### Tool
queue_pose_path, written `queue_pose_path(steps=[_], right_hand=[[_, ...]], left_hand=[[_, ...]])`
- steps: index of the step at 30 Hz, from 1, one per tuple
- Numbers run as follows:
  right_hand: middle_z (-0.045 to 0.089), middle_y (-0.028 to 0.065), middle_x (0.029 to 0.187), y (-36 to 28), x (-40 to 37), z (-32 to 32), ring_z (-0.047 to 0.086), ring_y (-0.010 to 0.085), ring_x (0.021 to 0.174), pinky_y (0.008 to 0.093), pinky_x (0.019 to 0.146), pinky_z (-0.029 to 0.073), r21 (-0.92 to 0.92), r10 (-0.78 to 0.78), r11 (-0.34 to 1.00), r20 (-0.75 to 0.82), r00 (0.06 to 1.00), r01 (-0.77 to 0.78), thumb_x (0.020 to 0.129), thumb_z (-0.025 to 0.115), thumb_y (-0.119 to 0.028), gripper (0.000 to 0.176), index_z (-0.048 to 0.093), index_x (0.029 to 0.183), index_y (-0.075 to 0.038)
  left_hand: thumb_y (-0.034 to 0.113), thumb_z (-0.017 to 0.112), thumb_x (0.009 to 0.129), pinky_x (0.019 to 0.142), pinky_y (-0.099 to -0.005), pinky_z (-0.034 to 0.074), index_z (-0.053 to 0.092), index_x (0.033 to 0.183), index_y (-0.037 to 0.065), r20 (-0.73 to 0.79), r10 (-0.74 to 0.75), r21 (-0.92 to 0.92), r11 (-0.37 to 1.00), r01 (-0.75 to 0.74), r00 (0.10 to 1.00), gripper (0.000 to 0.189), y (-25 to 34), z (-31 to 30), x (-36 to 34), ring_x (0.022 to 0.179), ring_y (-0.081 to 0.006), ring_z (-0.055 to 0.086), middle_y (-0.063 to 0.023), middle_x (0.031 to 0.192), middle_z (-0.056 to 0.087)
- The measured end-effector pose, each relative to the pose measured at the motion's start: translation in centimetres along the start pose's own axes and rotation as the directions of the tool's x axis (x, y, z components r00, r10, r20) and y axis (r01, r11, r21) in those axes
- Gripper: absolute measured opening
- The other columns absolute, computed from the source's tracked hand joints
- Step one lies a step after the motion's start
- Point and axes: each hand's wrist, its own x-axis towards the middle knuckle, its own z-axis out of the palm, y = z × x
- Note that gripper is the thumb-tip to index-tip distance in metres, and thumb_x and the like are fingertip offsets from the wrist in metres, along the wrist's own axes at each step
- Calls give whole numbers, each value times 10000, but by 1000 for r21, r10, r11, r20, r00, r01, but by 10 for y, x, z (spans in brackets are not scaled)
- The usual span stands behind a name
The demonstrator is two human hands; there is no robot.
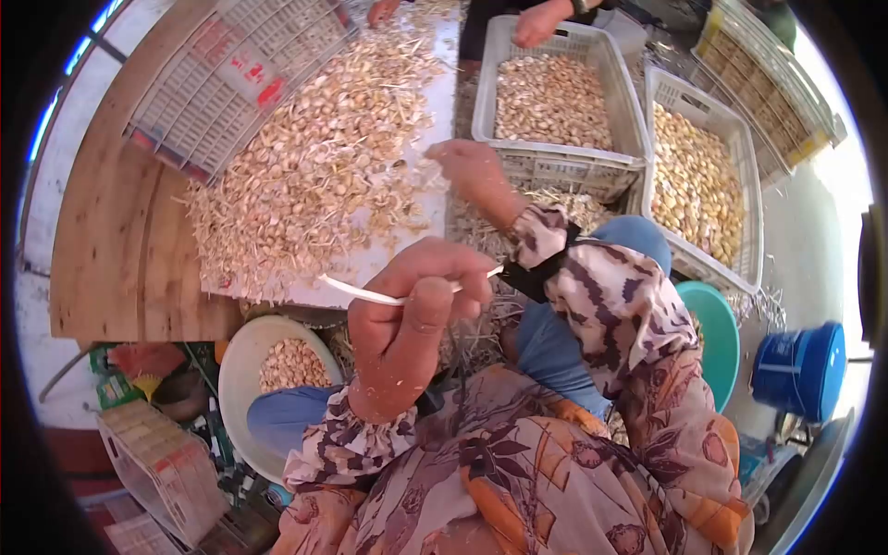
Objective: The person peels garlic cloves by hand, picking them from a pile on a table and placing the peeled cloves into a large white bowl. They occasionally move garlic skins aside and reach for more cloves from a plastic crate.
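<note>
Curving from the clenched fingers of the left hand (407,319), a thin white strip (350,289) is gripped. At one o'clock from it, the right hand (479,185) is held near the clove pile (314,157) on the bench (442,102); whether anything is grasped there cannot be told. Farther, a crate (564,151) is seen.

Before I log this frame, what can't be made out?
All in the head view:
Right hand: fingertips blurred; grip unclear.
Strip: middle hidden by left hand.
Green tub: much of its inside hidden by right sleeve.
Co-worker: most of body cut off by top edge.
</note>
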Motion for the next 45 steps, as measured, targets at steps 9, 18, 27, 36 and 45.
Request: queue_pose_path(steps=[9,18,27,36,45], right_hand=[[482,-6,730,-78,26,-24,349,44,535,189,428,258,570,169,723,403,899,-391,918,452,-107,230,549,1076,28],[460,-17,699,-62,61,-18,350,42,531,183,427,244,607,255,732,174,951,-308,893,491,-142,264,552,1080,34],[462,-11,691,-27,129,27,370,66,541,194,445,266,638,310,654,264,914,-406,896,498,-138,214,570,1040,3],[464,-12,703,-33,122,17,373,65,549,195,451,278,638,299,680,210,931,-362,897,494,-139,212,580,1031,1],[439,-43,686,-27,105,0,337,44,534,192,453,259,620,273,701,222,936,-352,891,506,-137,225,572,1048,9]], left_hand=[[42,628,790,618,-275,464,655,913,17,-90,101,866,499,28,991,128,-27,-136,25,702,-210,583,-112,825,626],[134,560,766,731,-421,476,653,856,58,-24,-84,999,34,27,996,150,-199,-261,198,855,-350,596,-166,870,626],[219,582,772,698,-437,476,665,826,79,-105,-17,973,205,106,994,172,-178,-261,179,805,-350,603,-157,870,626],[230,639,751,666,-408,485,659,855,34,-33,-49,939,342,48,998,223,-194,-236,190,734,-301,619,-155,799,634],[48,591,862,649,-247,495,593,958,-24,-336,133,-111,977,-180,932,120,-49,-140,92,693,-118,576,-82,811,613]])
